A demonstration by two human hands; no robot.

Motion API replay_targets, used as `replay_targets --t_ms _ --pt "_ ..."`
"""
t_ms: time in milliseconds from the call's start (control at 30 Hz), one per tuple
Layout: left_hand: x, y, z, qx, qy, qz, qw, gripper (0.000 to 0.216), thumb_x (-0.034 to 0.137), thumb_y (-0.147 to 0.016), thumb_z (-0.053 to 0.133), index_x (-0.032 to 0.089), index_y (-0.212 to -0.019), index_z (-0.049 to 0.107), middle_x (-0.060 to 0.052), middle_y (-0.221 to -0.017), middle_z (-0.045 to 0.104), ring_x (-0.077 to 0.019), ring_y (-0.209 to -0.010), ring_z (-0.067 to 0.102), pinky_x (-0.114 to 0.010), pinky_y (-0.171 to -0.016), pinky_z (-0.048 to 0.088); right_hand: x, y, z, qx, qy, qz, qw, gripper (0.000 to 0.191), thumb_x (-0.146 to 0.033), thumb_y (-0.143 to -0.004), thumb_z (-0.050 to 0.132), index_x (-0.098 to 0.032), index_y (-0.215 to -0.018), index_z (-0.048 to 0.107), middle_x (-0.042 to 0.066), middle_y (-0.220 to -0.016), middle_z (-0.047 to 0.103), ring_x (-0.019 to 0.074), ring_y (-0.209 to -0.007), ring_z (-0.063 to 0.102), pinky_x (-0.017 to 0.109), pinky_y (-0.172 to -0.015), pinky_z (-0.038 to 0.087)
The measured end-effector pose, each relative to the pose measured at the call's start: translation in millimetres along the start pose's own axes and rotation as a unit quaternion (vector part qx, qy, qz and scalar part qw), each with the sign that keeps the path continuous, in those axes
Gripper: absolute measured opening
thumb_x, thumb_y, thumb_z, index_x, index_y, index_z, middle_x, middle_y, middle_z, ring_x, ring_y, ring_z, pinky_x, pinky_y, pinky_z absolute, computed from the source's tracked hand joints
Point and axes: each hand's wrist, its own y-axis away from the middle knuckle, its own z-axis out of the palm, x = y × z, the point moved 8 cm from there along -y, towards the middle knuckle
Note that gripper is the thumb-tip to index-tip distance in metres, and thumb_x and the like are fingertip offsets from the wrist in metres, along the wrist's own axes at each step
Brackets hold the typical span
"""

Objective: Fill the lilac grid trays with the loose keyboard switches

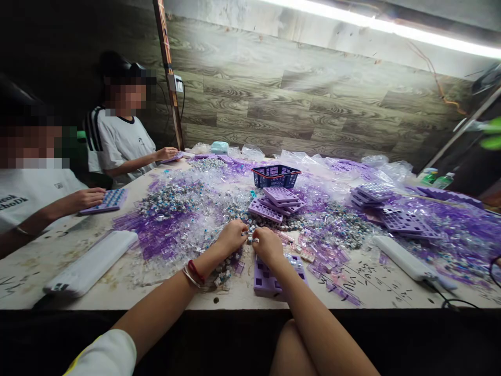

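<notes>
My left hand (234,236), with a red band and a pale bracelet at the wrist, is closed in a pinch over the heap of small white, grey and blue parts (223,272). Close beside it, my right hand (269,246) is closed too, with a small whitish part (255,240) at its fingertips. What the left fingers pinch is too small to make out. Partly hidden under my right forearm lies a purple block with square holes (263,277), and clear pieces sit on its top.
Beyond my hands stand stacked purple hole plates (270,208) and a dark blue basket (276,177). White oblong devices (94,263) lie left and right (403,257). Loose clear and purple pieces (164,243) spread across the table. At left, two people handle purple plates (106,201).
</notes>
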Motion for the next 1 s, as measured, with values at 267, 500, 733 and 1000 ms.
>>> replay_targets --t_ms 267,500,733,1000 --pt "12.7 -2.3 -11.0 0.045 0.068 0.034 0.996 0.030 0.002 -0.068 0.057 0.014 -0.093 0.070 -0.004 -0.088 0.059 -0.0148 -0.079 0.055 -0.027 -0.078 0.047 7.7 8.1 -19.4 0.046 -0.095 -0.049 0.993 0.028 -0.004 -0.071 0.055 -0.016 -0.093 0.069 0.005 -0.084 0.064 0.0152 -0.080 0.060 0.026 -0.077 0.046" --pt "31.7 1.8 -7.5 0.036 0.148 0.044 0.987 0.026 0.003 -0.064 0.059 0.014 -0.084 0.071 -0.002 -0.083 0.056 -0.0112 -0.070 0.055 -0.025 -0.071 0.050 30.9 38.1 -47.3 0.076 -0.268 -0.110 0.954 0.017 -0.006 -0.068 0.058 -0.016 -0.076 0.069 0.004 -0.079 0.062 0.0162 -0.077 0.061 0.027 -0.073 0.051" --pt "38.8 12.0 26.3 -0.065 0.407 -0.087 0.907 0.022 0.019 -0.061 0.067 0.013 -0.082 0.069 -0.004 -0.087 0.063 -0.0170 -0.076 0.064 -0.029 -0.073 0.054 29.9 73.2 -44.5 0.082 -0.221 -0.123 0.964 0.019 -0.005 -0.069 0.061 -0.019 -0.079 0.068 0.002 -0.081 0.065 0.0174 -0.083 0.060 0.029 -0.077 0.048" --pt "30.5 14.9 37.5 -0.085 0.398 -0.144 0.902 0.024 0.015 -0.058 0.063 0.013 -0.081 0.070 -0.002 -0.074 0.069 -0.0186 -0.075 0.064 -0.029 -0.071 0.050 9.4 85.2 -35.2 0.066 -0.051 -0.169 0.982 0.019 -0.004 -0.072 0.063 -0.020 -0.083 0.068 0.004 -0.088 0.066 0.0223 -0.091 0.055 0.036 -0.085 0.045"
